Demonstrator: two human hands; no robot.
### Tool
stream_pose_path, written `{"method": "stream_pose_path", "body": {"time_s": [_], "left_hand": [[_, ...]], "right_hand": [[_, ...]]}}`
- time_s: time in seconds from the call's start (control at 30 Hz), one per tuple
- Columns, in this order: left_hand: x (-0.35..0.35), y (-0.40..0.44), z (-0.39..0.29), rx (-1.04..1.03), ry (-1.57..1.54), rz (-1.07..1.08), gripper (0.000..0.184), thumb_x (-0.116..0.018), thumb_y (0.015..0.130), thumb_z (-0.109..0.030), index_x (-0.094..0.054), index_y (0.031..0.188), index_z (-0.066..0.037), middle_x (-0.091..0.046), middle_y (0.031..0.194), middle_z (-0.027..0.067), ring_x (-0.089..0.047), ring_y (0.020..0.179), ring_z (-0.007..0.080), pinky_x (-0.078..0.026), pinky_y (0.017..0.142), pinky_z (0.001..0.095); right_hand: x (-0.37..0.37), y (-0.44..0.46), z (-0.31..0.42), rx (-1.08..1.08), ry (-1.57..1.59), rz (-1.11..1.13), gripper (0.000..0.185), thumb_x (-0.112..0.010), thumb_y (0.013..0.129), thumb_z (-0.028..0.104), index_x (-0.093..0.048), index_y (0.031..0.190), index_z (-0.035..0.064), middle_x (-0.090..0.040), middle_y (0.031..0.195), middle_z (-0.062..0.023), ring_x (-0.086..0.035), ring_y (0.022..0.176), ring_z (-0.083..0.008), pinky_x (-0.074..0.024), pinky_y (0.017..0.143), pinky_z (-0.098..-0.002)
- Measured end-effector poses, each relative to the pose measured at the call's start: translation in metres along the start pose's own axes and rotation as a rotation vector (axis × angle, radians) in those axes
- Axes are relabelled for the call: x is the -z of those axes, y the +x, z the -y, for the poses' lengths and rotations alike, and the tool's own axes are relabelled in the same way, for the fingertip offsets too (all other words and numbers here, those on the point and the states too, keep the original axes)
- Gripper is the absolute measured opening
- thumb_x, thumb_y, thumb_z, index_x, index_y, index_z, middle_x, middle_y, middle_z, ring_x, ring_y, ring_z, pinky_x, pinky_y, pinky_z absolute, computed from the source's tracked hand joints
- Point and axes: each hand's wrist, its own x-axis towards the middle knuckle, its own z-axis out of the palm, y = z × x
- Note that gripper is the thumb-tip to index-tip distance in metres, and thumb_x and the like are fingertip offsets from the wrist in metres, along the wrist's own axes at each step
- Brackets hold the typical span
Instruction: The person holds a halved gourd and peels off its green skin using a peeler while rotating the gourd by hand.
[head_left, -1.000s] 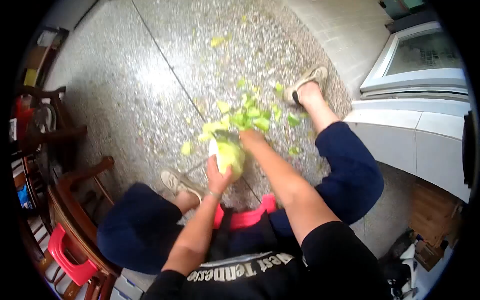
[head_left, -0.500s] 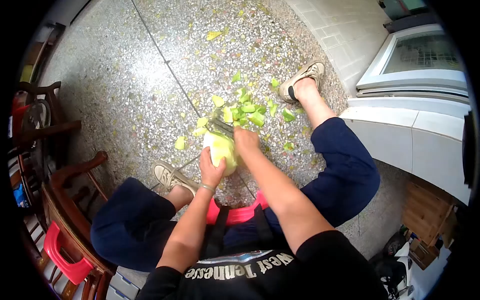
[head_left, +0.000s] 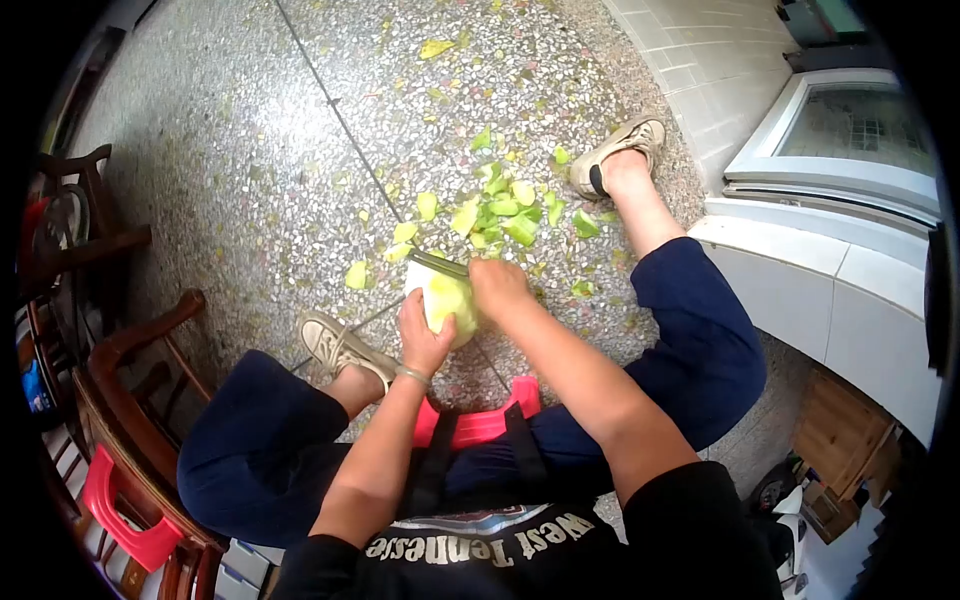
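Observation:
My left hand [head_left: 428,335] is wrapped round the near left side of a large, rounded, pale yellow-green and white fruit [head_left: 445,298], peeled and pomelo-like. My right hand [head_left: 500,288] grips a dark knife [head_left: 437,263], its handle end hidden in the fist. The blade lies across the fruit's far end, apparently touching it. Just beyond, several thick green peel pieces [head_left: 520,228] are scattered on the speckled floor, some with their pale inner side up.
My shoes rest on the floor, the left shoe [head_left: 340,350] near the fruit and the right shoe [head_left: 622,155] beyond the peels. Wooden chairs [head_left: 140,385] stand at left, one with a red plastic piece [head_left: 125,510]. A tiled ledge [head_left: 800,265] and white-framed window [head_left: 835,130] are at right.
The knife has swung flatter across the fruit's far end. My right hand has moved slightly right and down; another pale piece shows among the peels. The view has shifted a little.

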Motion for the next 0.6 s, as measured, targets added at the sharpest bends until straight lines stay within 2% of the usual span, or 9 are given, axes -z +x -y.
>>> {"method": "stream_pose_path", "body": {"time_s": [0.2,0.27,0.33,0.37,0.4,0.47,0.5,0.53,0.6], "left_hand": [[-0.005,0.004,0.003,0.029,-0.076,0.003,0.056,-0.063,0.073,-0.022,-0.04,0.118,0.003,-0.056,0.101,0.0185,-0.057,0.093,0.0313,-0.045,0.082,0.0371],[-0.006,0.006,0.005,0.11,-0.077,-0.02,0.055,-0.064,0.073,-0.023,-0.041,0.116,0.002,-0.056,0.103,0.0188,-0.057,0.093,0.0305,-0.045,0.082,0.037],[0.002,0.015,-0.001,0.161,-0.171,0.011,0.055,-0.065,0.07,-0.023,-0.043,0.115,0.002,-0.053,0.105,0.0195,-0.053,0.096,0.0338,-0.042,0.085,0.0403],[0.006,0.02,-0.003,0.232,-0.262,0.049,0.056,-0.065,0.068,-0.024,-0.045,0.114,0.001,-0.051,0.106,0.0202,-0.049,0.099,0.0371,-0.039,0.088,0.0436],[0.009,0.021,-0.004,0.216,-0.256,0.036,0.056,-0.065,0.068,-0.024,-0.045,0.114,0.001,-0.051,0.106,0.0202,-0.049,0.099,0.0371,-0.039,0.088,0.0436],[0.006,0.019,-0.004,0.072,-0.091,0.079,0.055,-0.065,0.068,-0.024,-0.045,0.113,0.001,-0.052,0.105,0.0195,-0.05,0.098,0.0367,-0.039,0.087,0.0427],[0.003,0.014,-0.006,0.07,-0.08,0.074,0.057,-0.065,0.068,-0.027,-0.045,0.113,0.001,-0.052,0.103,0.0198,-0.05,0.098,0.0365,-0.039,0.088,0.0423],[0.0,0.01,-0.005,0.073,-0.084,0.078,0.057,-0.065,0.068,-0.027,-0.045,0.113,0.001,-0.052,0.103,0.0198,-0.05,0.098,0.0365,-0.039,0.088,0.0423],[-0.005,0.004,0.001,0.131,-0.151,0.063,0.057,-0.066,0.067,-0.028,-0.046,0.113,0.001,-0.052,0.104,0.0206,-0.049,0.098,0.0368,-0.039,0.087,0.0425]], "right_hand": [[-0.005,0.03,-0.003,0.111,0.046,0.009,0.013,-0.054,0.072,0.005,-0.061,0.082,0.0015,-0.064,0.083,-0.0191,-0.063,0.079,-0.034,-0.0504,0.068,-0.0413],[0.001,0.046,0.001,0.13,0.02,-0.004,0.013,-0.055,0.072,0.006,-0.062,0.082,0.0017,-0.064,0.084,-0.019,-0.063,0.079,-0.0338,-0.0506,0.068,-0.0407],[0.009,0.054,0.003,0.1,-0.055,0.209,0.015,-0.059,0.071,0.005,-0.066,0.085,0.0029,-0.065,0.093,-0.0186,-0.064,0.086,-0.0316,-0.0517,0.072,-0.0391],[0.009,0.05,0.0,0.111,0.09,0.091,0.015,-0.063,0.065,0.003,-0.065,0.079,0.0009,-0.065,0.086,-0.0198,-0.065,0.074,-0.0294,-0.0519,0.063,-0.0383],[0.017,0.049,-0.002,0.123,0.091,0.074,0.015,-0.063,0.065,0.003,-0.065,0.079,0.0009,-0.065,0.086,-0.0198,-0.065,0.074,-0.0294,-0.0519,0.063,-0.0383],[0.036,0.043,-0.009,0.018,0.188,0.564,0.016,-0.063,0.064,0.003,-0.063,0.08,-0.0019,-0.064,0.076,-0.0193,-0.061,0.059,-0.0257,-0.0488,0.05,-0.0361],[0.046,0.032,-0.012,-0.055,0.323,0.619,0.014,-0.063,0.065,0.001,-0.058,0.077,-0.0037,-0.057,0.06,-0.0142,-0.052,0.045,-0.0189,-0.0414,0.04,-0.0331],[0.038,0.029,-0.023,-0.06,0.322,0.622,0.014,-0.063,0.065,0.001,-0.058,0.077,-0.0037,-0.057,0.06,-0.0142,-0.052,0.045,-0.0189,-0.0414,0.04,-0.0331],[0.015,0.028,-0.051,-0.266,0.983,0.841,0.012,-0.062,0.064,-0.001,-0.053,0.073,-0.0005,-0.05,0.053,-0.0081,-0.045,0.041,-0.0144,-0.0367,0.037,-0.0305]]}}
